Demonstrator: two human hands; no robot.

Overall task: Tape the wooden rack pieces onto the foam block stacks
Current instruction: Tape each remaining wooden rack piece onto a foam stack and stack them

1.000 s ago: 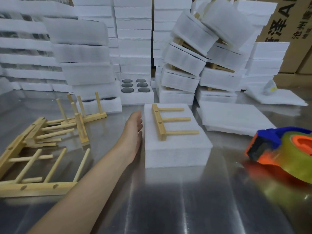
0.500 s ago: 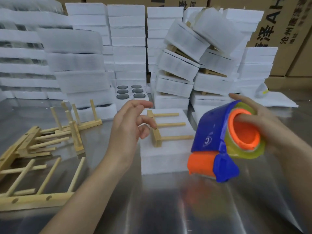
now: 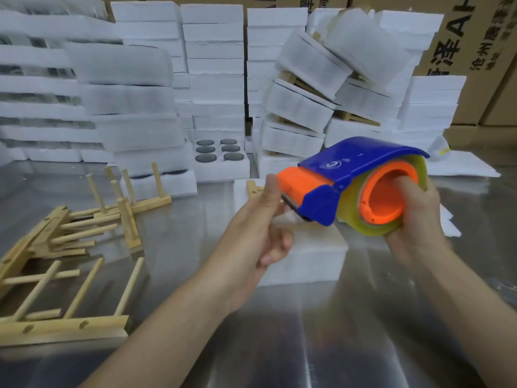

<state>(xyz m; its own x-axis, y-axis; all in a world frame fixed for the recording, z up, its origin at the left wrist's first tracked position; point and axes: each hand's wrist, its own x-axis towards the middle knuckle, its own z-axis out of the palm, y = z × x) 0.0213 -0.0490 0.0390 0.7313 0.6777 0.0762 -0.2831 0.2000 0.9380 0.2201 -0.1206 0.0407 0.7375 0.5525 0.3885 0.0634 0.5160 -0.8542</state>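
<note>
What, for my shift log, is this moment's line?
right hand: holds tape dispenser | left hand: pinches its front | rack piece: on foam block

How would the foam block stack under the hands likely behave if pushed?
Probably light for its size: the foam block stack looks like white packing foam. It would likely slide easily on the smooth, shiny metal table. The wooden rack piece on top, with no tape visible, might shift.

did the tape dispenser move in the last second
Yes. The tape dispenser went left and up: it was low, right of the foam block, and now the right hand holds it in front of that block.
</note>
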